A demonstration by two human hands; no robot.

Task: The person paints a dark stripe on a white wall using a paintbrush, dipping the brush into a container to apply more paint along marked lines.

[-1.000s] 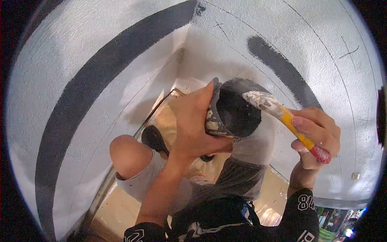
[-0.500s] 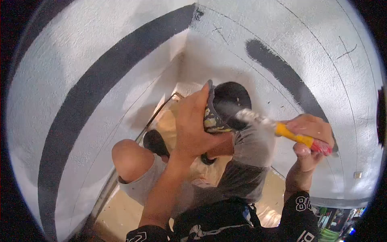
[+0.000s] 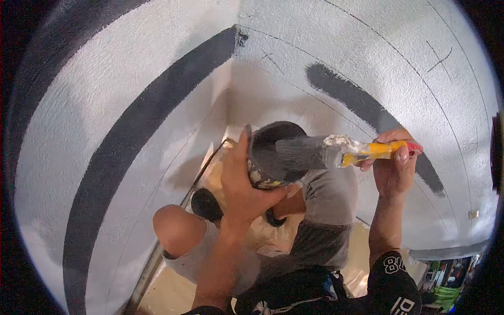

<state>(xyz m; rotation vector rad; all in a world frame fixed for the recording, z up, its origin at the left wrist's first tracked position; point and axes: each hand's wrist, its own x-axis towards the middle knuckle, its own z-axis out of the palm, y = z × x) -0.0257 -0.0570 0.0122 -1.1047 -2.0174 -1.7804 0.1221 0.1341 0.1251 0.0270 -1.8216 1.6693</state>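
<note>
My left hand (image 3: pixel 242 184) is wrapped round a paint-spattered pot (image 3: pixel 264 179), its thumb and fingers against the outer side. Dark grey paint coats the inside of the pot, which faces up toward me. In my right hand (image 3: pixel 394 163) is a paintbrush (image 3: pixel 367 151) with a yellow and red handle, gripped between thumb and fingers. Dried pale paint crusts its ferrule. The dark bristles point left and overlap the pot's mouth in this view.
White textured walls meet at a corner ahead. A dark painted arc (image 3: pixel 131 126) curves over the left wall, and a shorter dark stripe (image 3: pixel 346 94) lies on the right wall among pencil lines. My bent knees are below, above a tan floor covering (image 3: pixel 173 286). Colourful items (image 3: pixel 446 289) stand at lower right.
My right hand has swung the paintbrush round and up, so its bristles now lie over the pot. The pot has shifted slightly left and down in view.
</note>
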